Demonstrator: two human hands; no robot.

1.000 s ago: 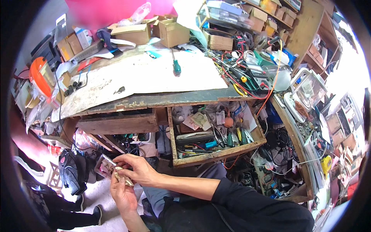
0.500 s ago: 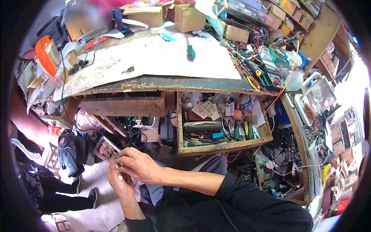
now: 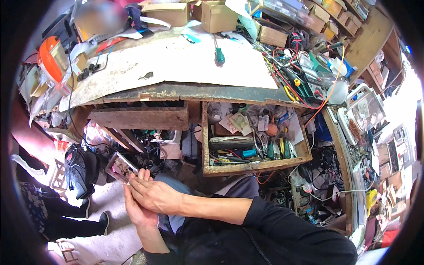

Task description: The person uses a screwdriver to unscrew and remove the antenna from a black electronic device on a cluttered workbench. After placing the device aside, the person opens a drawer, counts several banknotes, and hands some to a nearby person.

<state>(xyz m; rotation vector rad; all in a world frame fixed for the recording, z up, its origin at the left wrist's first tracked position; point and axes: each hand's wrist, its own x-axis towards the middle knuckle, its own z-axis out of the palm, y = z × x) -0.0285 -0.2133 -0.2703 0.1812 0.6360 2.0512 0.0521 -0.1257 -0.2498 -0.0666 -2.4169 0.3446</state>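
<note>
My right hand [image 3: 157,196] lies across my left hand [image 3: 139,212], its fingers stretched out and laid flat. My left palm faces it from beneath, with some straight fingertips showing beyond; both hands look open, though anything between the palms is hidden. Just beyond my fingers is a small box [image 3: 118,167] with small, indistinct contents. My forearms cross the lower middle, above my dark clothing and grey-blue trouser legs.
The desk's white sheet [image 3: 174,64] bears a green screwdriver [image 3: 219,56]. An open drawer [image 3: 257,164] holds tools and papers. Cluttered boxes and cables fill the right side. At left are a black bag [image 3: 81,172] and another person's legs [image 3: 75,225].
My right fingers have straightened and flattened over my left hand; the crumpled pale item held between them earlier is now hidden or gone. The view has shifted, putting the desk higher in frame.
</note>
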